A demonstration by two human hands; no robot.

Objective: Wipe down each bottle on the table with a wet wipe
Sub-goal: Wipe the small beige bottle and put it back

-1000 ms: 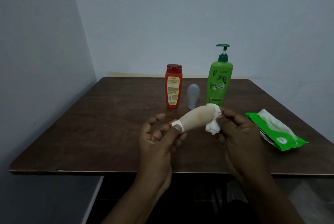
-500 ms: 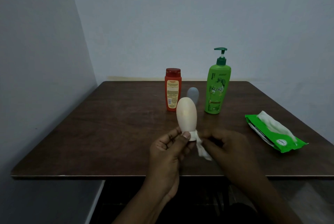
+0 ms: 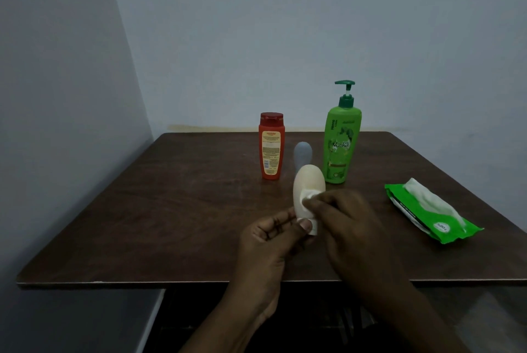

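- up comes the right grip (image 3: 342, 218) from below the cap, so the small white wet wipe (image 3: 309, 196) now sits on the lower body of the cream egg-shaped plastic bottle (image 3: 309, 178), which has stayed upright since half a second ago.
- left grip (image 3: 271, 241) pinches the bottle's white cap end between thumb and fingers, likely so the whole body stays bare for wiping.
- right grip is closed on the bunched wipe, fingertips pressing it against the bottle's front.
- bottle is held over the dark brown wooden worktop (image 3: 171, 210), near its front middle, rounded end up.
- behind it stand the red flip-cap bottle (image 3: 271, 147), the little grey-blue rounded bottle (image 3: 302, 151) and the tall green pump bottle (image 3: 342, 144), upright in a loose row within reach, waiting their turn i'd guess.
- green wet-wipe pack (image 3: 427, 218) lies flat to the right, a fresh sheet poking out, handy for the wiping hand.
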